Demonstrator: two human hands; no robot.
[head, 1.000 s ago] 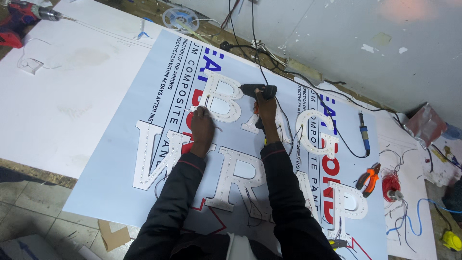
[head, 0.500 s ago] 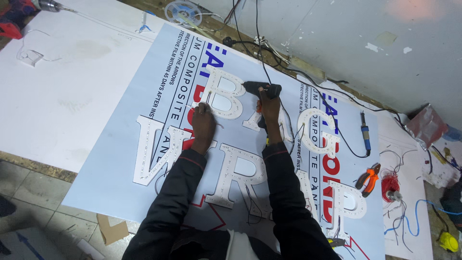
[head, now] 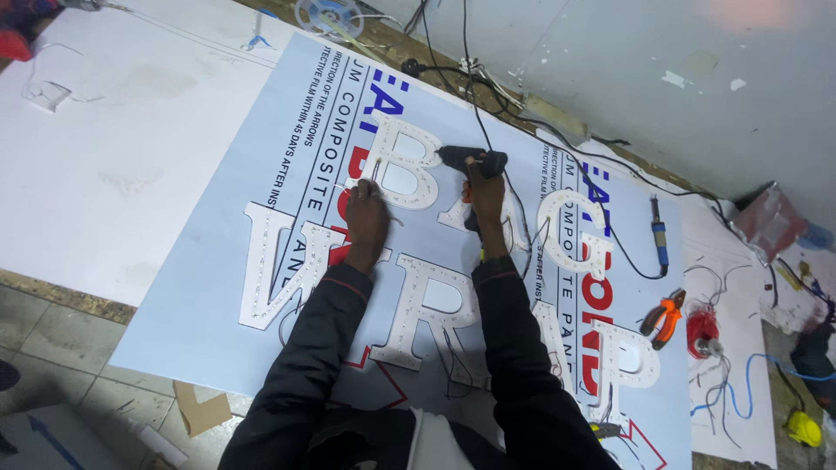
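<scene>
Large white cut-out letters studded with small lights lie on a pale blue printed panel. My left hand pinches a thin wire at the lower left of the letter B. My right hand grips a black glue gun, its nozzle pointing left at the B's right edge. A black cord runs from the gun up to the wall. A wide W lies left of my left arm and an R between my forearms. Both sleeves are dark.
A white board lies to the left. Right of the panel are a blue-handled soldering iron, orange pliers, a red wire spool, blue cable and a yellow object. A clear reel sits by the wall.
My hands stay at the letter B with the glue gun; the left hand has shifted slightly upward toward the B. The view has drifted a little.
</scene>
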